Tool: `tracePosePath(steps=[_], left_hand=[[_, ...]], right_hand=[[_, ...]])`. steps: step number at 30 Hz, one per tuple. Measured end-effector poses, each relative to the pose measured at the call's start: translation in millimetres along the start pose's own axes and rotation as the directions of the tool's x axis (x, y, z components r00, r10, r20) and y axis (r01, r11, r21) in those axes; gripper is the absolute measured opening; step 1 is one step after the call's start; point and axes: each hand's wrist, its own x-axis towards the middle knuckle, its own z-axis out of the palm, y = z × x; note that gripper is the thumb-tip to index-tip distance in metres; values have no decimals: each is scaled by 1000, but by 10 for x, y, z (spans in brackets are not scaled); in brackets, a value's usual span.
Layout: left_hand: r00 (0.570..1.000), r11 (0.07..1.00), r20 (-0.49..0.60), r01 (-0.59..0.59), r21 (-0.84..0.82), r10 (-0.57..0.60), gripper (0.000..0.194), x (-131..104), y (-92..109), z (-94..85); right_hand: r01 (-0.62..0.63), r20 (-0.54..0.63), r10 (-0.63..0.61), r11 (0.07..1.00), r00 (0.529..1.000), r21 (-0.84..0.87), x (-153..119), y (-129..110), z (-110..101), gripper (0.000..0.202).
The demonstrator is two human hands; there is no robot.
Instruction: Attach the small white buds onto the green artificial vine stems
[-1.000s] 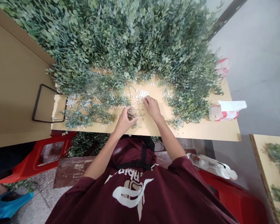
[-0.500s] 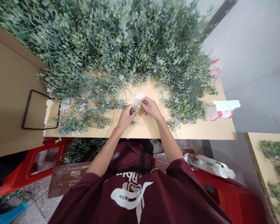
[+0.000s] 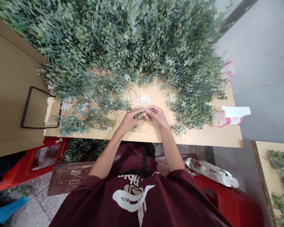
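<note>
At the middle of the light wooden table, my left hand has its fingers closed round a small green sprig. My right hand pinches at the sprig's right end, its fingertips meeting those of my left hand; a tiny whitish piece shows there. Just beyond my hands lies a pile of small white pieces. Loose leafy sprigs with more white pieces lie left of my hands, and another green bunch lies to the right.
A large heap of green foliage covers the table's far side. A black metal frame stands at the left by a cardboard panel. A red-and-white packet lies at the right. Below are a clear bottle and red stools.
My right hand has come down and closer to my left hand, and their fingertips now meet at the sprig. The view has shifted slightly.
</note>
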Motion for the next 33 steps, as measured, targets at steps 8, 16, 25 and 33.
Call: tracePosePath(steps=[8, 16, 25, 33], left_hand=[[996, 998, -69, 50, 41, -47, 20, -4, 72, -5], [995, 995, -88, 57, 77, -50, 29, 3, 104, 8], [993, 996, -98, 66, 64, -60, 30, 18, 99, 4], [995, 996, -78, 67, 63, -62, 29, 23, 103, 2]], right_hand=[[-27, 23, 28, 999, 999, -43, -50, 5, 35, 32], [-36, 48, 39, 998, 998, -54, -72, -20, 36, 27], [-33, 37, 35, 998, 999, -59, -59, 5, 37, 32], [-42, 23, 44, 995, 999, -91, -54, 3, 45, 32]])
